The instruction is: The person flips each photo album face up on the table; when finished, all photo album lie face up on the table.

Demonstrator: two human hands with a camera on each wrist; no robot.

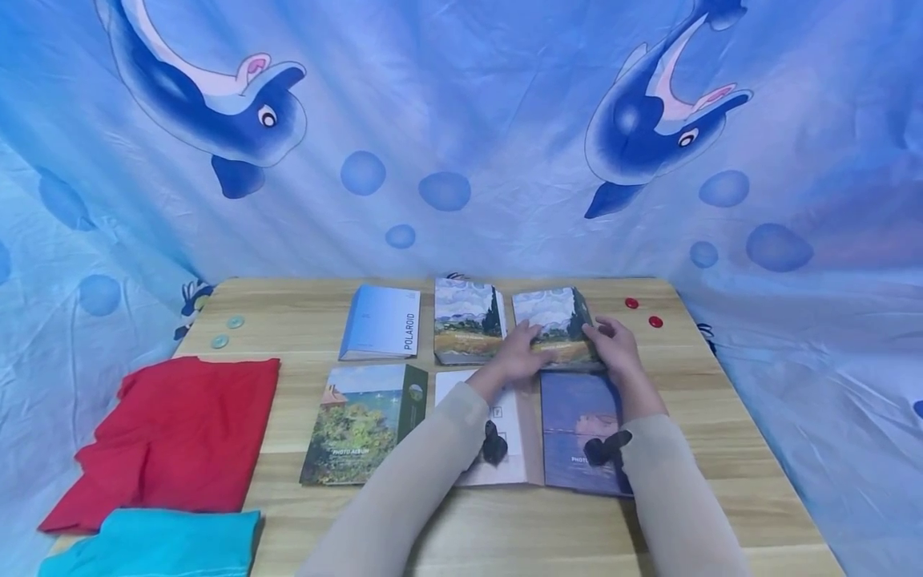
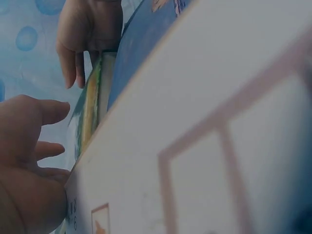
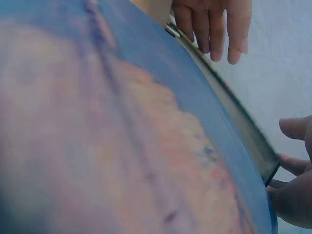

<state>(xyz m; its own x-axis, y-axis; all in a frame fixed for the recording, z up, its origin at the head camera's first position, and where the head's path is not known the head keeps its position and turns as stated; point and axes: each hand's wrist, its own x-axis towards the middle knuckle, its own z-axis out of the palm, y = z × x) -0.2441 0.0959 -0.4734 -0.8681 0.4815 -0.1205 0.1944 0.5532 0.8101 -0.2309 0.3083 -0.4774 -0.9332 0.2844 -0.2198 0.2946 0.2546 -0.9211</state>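
Observation:
At the back right of the table lies a photo album (image 1: 554, 308) with a landscape-painting cover. My left hand (image 1: 521, 353) is at its left side, fingers spread over the lower left part. On the other side, my right hand (image 1: 618, 344) has its fingertips at the right edge, fingers loosely extended. In the left wrist view the left hand (image 2: 29, 156) shows relaxed fingers beside the album. The right hand (image 3: 295, 180) is by the album's corner in the right wrist view. Below the hands lie a white printed panel (image 1: 530, 457) and a blue-purple painted cover (image 1: 570, 401), partly hidden by the arms.
A matching landscape album (image 1: 465, 308) and a blue Polaroid album (image 1: 378, 320) lie to the left, with a garden-scene album (image 1: 353, 433) in front. Red cloth (image 1: 195, 433) and teal cloth (image 1: 159, 545) lie at the left. Green buttons (image 1: 235, 321) and red buttons (image 1: 631, 303) flank the albums.

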